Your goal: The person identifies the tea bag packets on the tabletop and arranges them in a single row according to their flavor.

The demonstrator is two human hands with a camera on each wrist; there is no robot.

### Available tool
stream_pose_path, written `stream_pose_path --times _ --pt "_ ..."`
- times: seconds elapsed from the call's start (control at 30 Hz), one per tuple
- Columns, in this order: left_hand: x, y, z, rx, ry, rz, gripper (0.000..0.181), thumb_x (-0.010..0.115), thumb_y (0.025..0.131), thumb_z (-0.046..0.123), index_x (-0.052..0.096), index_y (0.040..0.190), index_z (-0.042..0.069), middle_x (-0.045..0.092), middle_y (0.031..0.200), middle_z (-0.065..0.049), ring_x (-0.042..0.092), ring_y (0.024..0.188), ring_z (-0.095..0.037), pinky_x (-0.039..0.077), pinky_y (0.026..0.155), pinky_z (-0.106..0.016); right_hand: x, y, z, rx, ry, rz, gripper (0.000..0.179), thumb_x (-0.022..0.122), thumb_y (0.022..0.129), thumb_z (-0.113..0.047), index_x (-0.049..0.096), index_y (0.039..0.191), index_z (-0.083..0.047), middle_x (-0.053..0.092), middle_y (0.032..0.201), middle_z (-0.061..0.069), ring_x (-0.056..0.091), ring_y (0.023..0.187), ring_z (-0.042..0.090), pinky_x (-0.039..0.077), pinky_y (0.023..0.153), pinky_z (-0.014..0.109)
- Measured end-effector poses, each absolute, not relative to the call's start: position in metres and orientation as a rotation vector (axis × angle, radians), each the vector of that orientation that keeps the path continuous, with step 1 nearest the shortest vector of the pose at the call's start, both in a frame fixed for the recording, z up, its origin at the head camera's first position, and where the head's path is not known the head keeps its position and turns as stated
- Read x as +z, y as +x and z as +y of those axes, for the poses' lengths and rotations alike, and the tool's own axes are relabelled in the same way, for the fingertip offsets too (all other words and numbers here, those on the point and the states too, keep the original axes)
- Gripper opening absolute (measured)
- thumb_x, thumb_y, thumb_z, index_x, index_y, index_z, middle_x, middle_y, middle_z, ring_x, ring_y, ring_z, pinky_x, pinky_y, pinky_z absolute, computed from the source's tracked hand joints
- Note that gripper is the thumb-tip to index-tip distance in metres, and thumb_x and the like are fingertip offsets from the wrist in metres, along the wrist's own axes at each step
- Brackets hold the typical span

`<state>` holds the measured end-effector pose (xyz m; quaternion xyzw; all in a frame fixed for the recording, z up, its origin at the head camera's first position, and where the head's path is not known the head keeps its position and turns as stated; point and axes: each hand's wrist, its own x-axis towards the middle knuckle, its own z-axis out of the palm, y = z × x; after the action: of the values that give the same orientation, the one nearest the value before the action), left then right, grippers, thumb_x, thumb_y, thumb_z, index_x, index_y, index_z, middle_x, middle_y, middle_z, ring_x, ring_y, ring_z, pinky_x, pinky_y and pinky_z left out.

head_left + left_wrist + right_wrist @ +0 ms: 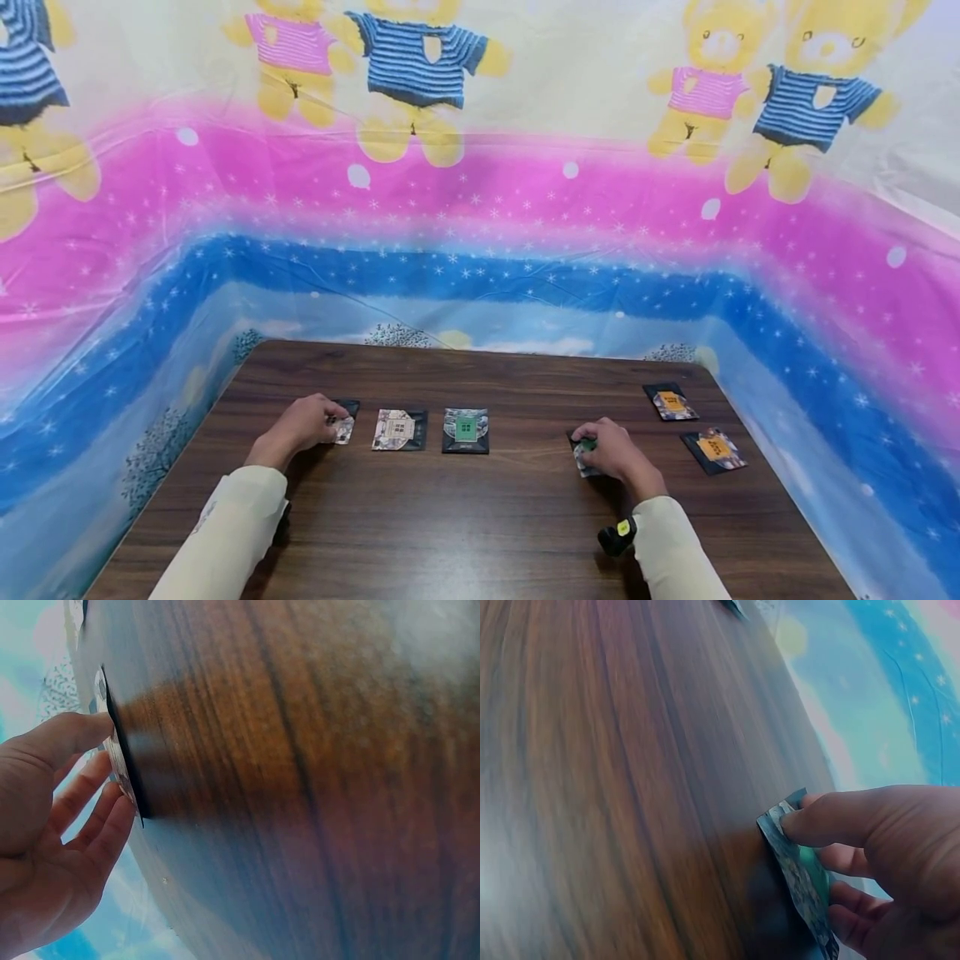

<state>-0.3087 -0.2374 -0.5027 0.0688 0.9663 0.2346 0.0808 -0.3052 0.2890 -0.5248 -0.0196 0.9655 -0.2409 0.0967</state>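
Note:
My left hand [306, 423] is over a small black sachet with a pale label [344, 428] on the table's left side. In the left wrist view, thumb and bent fingers pinch that sachet [118, 761] at its edges, close to the tabletop. Further right, my right hand [611, 450] grips a black sachet with a green label [587, 461]. The right wrist view shows this green-label sachet [799, 874] slightly tilted and bent between thumb and fingers. Between the hands lie another pale-label sachet [399, 430] and another green-label sachet [465, 430], both flat.
Two orange-label sachets, an upper one [671, 402] and a lower one [714, 451], lie near the right edge of the brown wooden table [435, 525]. A printed curtain [480, 208] with bears and snowflakes hangs around the table's back and sides.

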Motion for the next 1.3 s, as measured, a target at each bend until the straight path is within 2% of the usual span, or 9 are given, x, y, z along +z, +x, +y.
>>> stream_pose_path --times 0.6,0.9,1.3 --pt "-0.502 -0.310 -0.237 0.702 0.167 2.888 0.033 0.070 0.088 0.000 0.075 0.120 0.007 0.051 0.143 -0.031 0.053 0.124 -0.050 0.052 0.093 -0.055 -0.528 -0.318 0.240 -0.754 -0.112 2.888 0.025 0.074 0.089 -0.012 0.075 0.111 -0.024 0.056 0.131 0.012 0.046 0.116 0.035 0.048 0.090 0.050" --pt "-0.501 -0.308 -0.235 0.719 0.162 2.885 0.033 0.069 0.087 -0.001 0.075 0.120 0.005 0.052 0.140 -0.032 0.057 0.118 -0.046 0.053 0.086 -0.049 -0.530 -0.324 0.217 -0.748 -0.155 2.908 0.026 0.076 0.087 -0.013 0.076 0.112 -0.023 0.056 0.131 0.014 0.047 0.114 0.035 0.049 0.088 0.049" --pt "-0.502 -0.308 -0.236 0.718 0.190 2.881 0.033 0.069 0.088 -0.001 0.075 0.120 0.005 0.053 0.139 -0.031 0.056 0.120 -0.047 0.053 0.086 -0.050 -0.526 -0.325 0.193 -0.720 -0.236 2.932 0.027 0.077 0.086 -0.012 0.076 0.112 -0.020 0.059 0.125 0.013 0.048 0.109 0.034 0.048 0.089 0.048"
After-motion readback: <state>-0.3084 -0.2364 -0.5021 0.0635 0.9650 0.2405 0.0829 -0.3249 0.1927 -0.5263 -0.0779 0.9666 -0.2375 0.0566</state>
